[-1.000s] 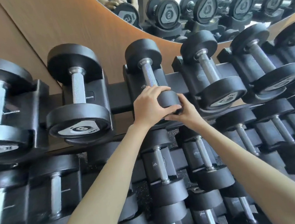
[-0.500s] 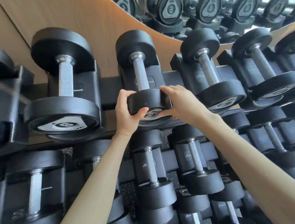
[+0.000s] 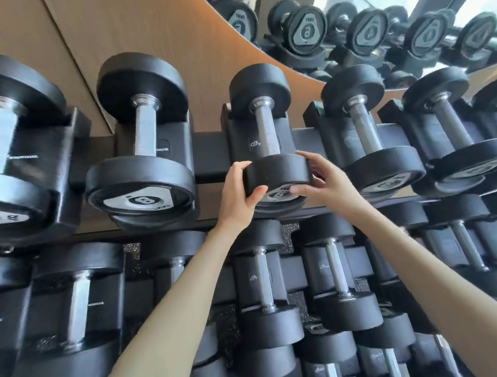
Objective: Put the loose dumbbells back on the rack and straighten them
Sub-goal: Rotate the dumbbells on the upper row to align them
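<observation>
The dumbbell (image 3: 267, 138) lies in its cradle on the top tier of the rack (image 3: 208, 155), its near head between both hands. The left hand (image 3: 236, 198) and right hand (image 3: 328, 184) each close a curled grip on that head's rim, thumbs beneath.

dumbbell (image 3: 270, 144): matt black rubber heads, knurled metal handle | wall (image 3: 137, 26): wood

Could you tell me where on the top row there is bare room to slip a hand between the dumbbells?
The widest bare stretch is the rack bar between the dumbbell marked 8 and the held dumbbell, which the left hand and right hand grip. To its right, the neighbouring dumbbells sit head against head: crowded.
</observation>
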### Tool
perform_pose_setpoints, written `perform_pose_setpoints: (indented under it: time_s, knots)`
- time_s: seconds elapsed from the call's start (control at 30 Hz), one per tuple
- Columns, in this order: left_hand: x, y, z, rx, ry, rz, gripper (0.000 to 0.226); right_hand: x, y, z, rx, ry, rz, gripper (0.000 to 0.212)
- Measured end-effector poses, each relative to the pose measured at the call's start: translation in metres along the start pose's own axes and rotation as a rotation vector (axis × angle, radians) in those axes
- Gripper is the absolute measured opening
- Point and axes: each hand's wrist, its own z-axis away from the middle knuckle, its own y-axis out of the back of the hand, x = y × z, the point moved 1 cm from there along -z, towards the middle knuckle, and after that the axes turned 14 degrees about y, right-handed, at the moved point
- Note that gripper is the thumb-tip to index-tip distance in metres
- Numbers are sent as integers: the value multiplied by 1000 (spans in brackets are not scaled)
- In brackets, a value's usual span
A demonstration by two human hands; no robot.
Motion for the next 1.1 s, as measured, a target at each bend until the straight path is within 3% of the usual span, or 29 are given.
perform_pose_setpoints:
  time_s: [0.07, 0.2, 0.3, 0.43, 0.6, 0.7, 0.8, 0.87, 1.0, 1.1]
  knots:
    - [1, 5, 1, -71, 31, -70, 91, 13, -2, 5, 13, -50, -97, 64]
    - [10, 10, 0, -120, 21, -150, 73, 26, -7, 8, 43, -36, -139, 68]
    - [22, 1, -1, -118, -46, -114, 75, 29, -5, 5, 36, -1, -33, 75]
    - [19, -3, 2, 25, -7, 42, 85, 17, -3, 0, -20, 36, 94, 76]
    - [-1, 0, 6, 113, 65, 113, 83, -5, -7, -12, -133, 107, 566, 85]
    - [4, -7, 4, 54, 86, 94, 80, -1, -2, -7, -108, 37, 515, 86]
    - [18, -5, 1, -66, 65, -14, 78, -3, 4, 4, -110, -65, 487, 84]
    - [27, -1, 3, -131, 96, -95, 63, -11, 7, 18, -150, -61, 578, 81]
    - [42, 27, 29, -90, 147, -351, 55, -37, 10, 54, -190, 14, 774, 71]
    - [58, 63, 65, -26, 19, -673, 54, -60, 6, 77, -143, 70, 898, 70]
